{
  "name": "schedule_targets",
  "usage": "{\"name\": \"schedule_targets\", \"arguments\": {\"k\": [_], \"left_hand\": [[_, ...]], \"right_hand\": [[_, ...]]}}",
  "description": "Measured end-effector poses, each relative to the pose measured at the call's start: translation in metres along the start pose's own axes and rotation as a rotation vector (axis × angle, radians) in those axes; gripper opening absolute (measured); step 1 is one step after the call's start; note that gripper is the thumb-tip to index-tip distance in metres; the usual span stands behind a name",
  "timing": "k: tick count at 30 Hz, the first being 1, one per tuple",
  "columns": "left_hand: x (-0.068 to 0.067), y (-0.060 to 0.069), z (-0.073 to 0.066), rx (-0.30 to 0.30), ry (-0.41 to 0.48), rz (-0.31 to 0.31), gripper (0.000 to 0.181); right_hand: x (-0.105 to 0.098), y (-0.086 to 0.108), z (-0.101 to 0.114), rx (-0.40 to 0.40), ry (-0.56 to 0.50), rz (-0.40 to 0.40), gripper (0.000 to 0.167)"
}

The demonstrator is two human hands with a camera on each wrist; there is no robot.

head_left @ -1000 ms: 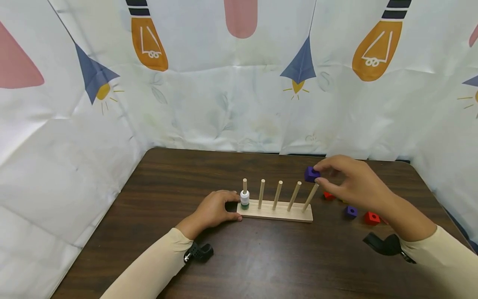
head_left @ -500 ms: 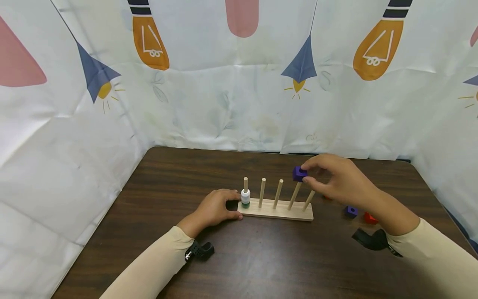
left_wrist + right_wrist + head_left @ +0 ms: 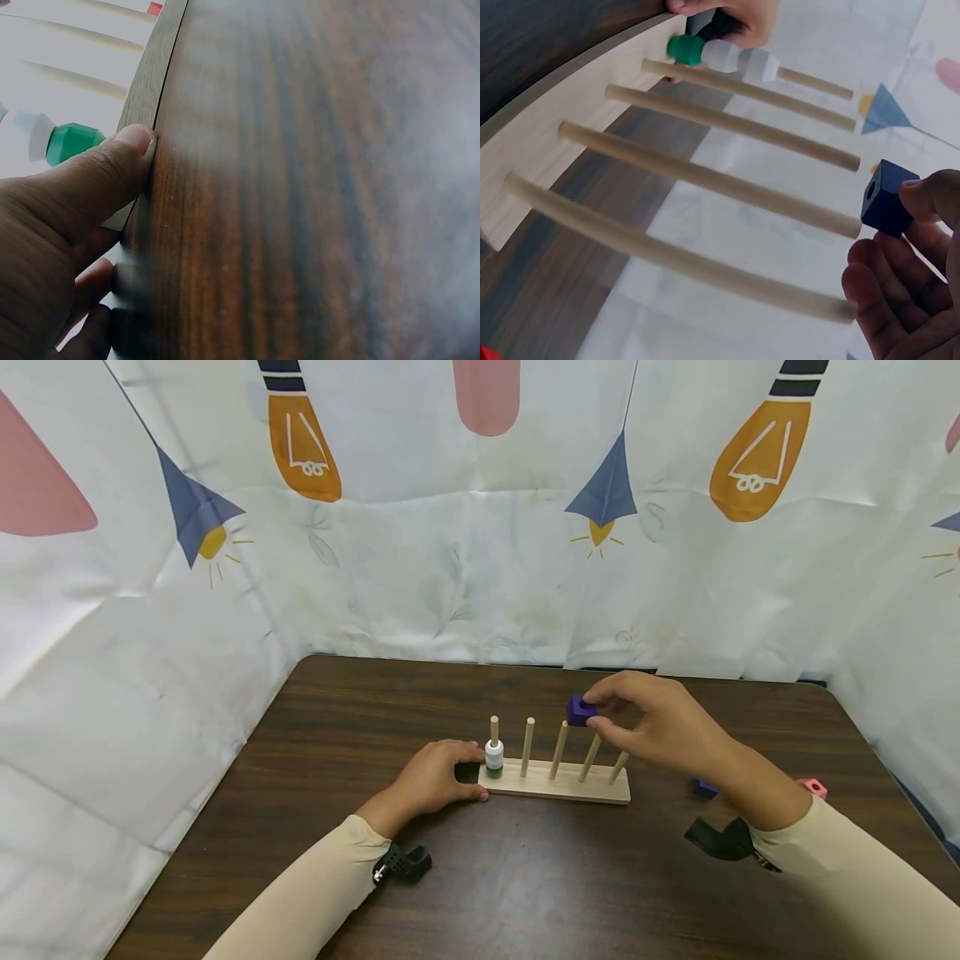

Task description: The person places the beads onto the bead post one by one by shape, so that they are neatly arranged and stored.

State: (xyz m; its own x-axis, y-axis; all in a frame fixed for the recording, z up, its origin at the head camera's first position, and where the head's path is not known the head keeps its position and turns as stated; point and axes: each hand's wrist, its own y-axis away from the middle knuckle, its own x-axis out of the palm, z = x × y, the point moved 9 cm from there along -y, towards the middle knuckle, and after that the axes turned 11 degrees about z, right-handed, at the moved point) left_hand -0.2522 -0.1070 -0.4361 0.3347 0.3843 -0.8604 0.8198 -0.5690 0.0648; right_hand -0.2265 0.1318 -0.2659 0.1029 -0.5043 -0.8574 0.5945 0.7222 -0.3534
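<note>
My right hand point(image 3: 660, 722) pinches a dark purple cube bead point(image 3: 580, 711) between thumb and fingertips, above the pegs of a wooden peg stand point(image 3: 555, 787). In the right wrist view the cube's hole point(image 3: 872, 189) faces the peg tips, and the cube is apart from them. My left hand point(image 3: 431, 779) holds the stand's left end, its thumb point(image 3: 112, 169) against the front edge and the other fingers around the end. On the leftmost peg sit a green bead point(image 3: 685, 49) and white beads point(image 3: 739, 60). The other pegs are bare.
Partly behind my right forearm, another purple cube point(image 3: 705, 788) and a pinkish-red bead point(image 3: 813, 787) lie on the dark wooden table point(image 3: 525, 893). A printed white curtain point(image 3: 465, 577) hangs behind the table's far edge.
My right hand has carried the purple cube leftward, from over the rightmost peg to near the middle peg. Its forearm now covers more of the loose beads. The left hand keeps its place.
</note>
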Motion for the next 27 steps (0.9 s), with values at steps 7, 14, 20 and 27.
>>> {"name": "schedule_targets", "arguments": {"k": [7,14,20,27], "left_hand": [[0.0,0.0,0.0,0.006,0.005,-0.005,0.05],[0.001,0.0,0.0,0.006,0.003,-0.003,0.05],[0.0,0.0,0.001,0.01,-0.001,-0.007,0.051],[-0.002,0.001,-0.004,0.049,-0.015,-0.019,0.049]], "right_hand": [[0.008,-0.008,0.004,-0.014,-0.045,-0.009,0.031],[0.017,-0.016,0.01,-0.03,-0.09,-0.012,0.029],[0.024,-0.022,0.014,-0.024,-0.109,-0.021,0.028],[0.033,-0.027,0.014,0.056,-0.125,0.002,0.025]]}}
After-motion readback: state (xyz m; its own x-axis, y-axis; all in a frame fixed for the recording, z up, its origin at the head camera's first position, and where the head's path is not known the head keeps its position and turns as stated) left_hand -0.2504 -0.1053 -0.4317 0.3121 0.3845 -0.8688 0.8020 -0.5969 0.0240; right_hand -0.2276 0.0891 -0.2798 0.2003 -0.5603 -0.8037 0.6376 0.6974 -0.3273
